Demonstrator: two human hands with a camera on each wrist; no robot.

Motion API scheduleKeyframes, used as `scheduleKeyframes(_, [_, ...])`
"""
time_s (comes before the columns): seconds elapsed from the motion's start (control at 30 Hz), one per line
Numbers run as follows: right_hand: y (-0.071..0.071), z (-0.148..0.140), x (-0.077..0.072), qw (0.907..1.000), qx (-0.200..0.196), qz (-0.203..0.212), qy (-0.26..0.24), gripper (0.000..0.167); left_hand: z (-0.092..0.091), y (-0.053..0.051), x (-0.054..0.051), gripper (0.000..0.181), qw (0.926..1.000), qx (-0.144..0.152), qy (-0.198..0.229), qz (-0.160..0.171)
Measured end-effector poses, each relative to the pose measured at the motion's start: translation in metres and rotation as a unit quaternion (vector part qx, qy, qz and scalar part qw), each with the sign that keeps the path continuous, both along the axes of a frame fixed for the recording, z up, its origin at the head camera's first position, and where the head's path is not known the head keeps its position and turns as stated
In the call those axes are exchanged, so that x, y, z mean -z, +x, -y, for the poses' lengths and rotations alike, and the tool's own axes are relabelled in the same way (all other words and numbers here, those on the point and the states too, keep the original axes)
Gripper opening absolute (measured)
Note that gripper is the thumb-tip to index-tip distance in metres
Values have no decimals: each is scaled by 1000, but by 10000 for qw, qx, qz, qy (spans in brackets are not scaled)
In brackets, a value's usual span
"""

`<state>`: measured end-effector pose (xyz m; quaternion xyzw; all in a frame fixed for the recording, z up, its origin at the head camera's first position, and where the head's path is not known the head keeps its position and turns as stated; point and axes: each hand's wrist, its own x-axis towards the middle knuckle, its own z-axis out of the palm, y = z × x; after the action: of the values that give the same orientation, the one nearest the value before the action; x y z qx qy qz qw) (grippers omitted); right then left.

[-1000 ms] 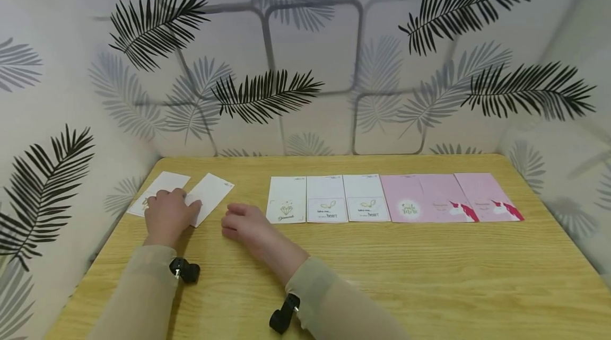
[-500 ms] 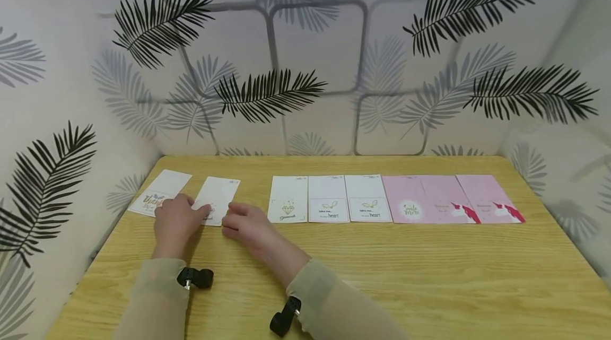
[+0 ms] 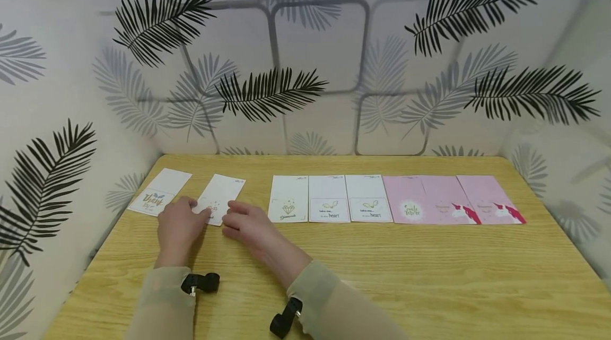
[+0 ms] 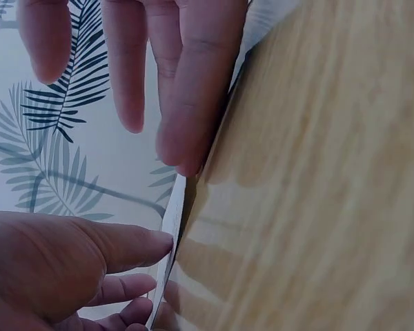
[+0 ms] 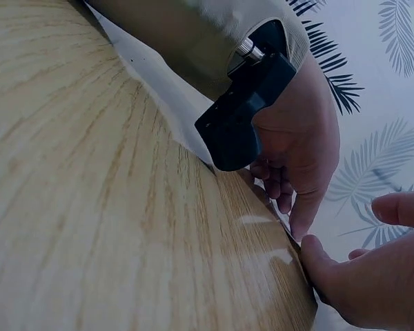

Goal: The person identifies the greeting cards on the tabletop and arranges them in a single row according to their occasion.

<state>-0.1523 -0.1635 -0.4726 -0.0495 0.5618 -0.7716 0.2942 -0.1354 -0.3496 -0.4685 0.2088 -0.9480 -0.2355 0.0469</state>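
A white card (image 3: 222, 192) with gold print on its lower part lies slightly turned on the wooden table. The left hand (image 3: 182, 229) is at its lower left, the thumb extended over the print and the other fingers by the left edge. In the left wrist view that thumb (image 4: 141, 247) touches the card (image 4: 171, 219), seen nearly edge-on. The right hand (image 3: 253, 228) rests at the card's lower right corner, fingers loosely bent. In the right wrist view the two hands' thumbs almost meet. A "Thank you" card (image 3: 164, 187) lies left of them.
To the right runs a row: a diamond card (image 3: 288, 198), two white wing cards (image 3: 329, 198) (image 3: 368, 197), then pink cards (image 3: 406, 191) (image 3: 487, 191), partly overlapping. A leaf-patterned backdrop (image 3: 315, 117) stands behind the table (image 3: 429, 276). Each wrist carries a black camera mount (image 3: 202, 282).
The left hand has moved off the "Thank you" card, rightward and toward the person. The gold-print card has shifted right and turned straighter, close to the right hand, which has stayed nearly still.
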Motion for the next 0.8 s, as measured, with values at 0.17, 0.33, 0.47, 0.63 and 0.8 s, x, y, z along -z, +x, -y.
scheduleKeyframes(0.17, [1, 2, -2, 9999, 81, -93, -102, 59, 1, 2, 4, 59, 9999, -30, -73, -87])
scheduleKeyframes(0.33, [0, 2, -1, 9998, 102, -65, -147, 59, 0, 3, 5, 61, 10000, -43, -28, -60])
scheduleKeyframes(0.47, [-1, 1, 0, 9997, 146, 23, -218, 60, -2, 3, 6, 61, 10000, -36, 1, -45])
scheduleKeyframes(0.63, [-3, 1, 0, 9992, 128, 41, -369, 55, -4, 3, 4, 55, 9999, 46, 50, -79])
scheduleKeyframes(0.8, [-3, 1, 0, 9999, 72, -77, -15, 51, -4, 3, 2, 49, 9995, 212, 214, -115])
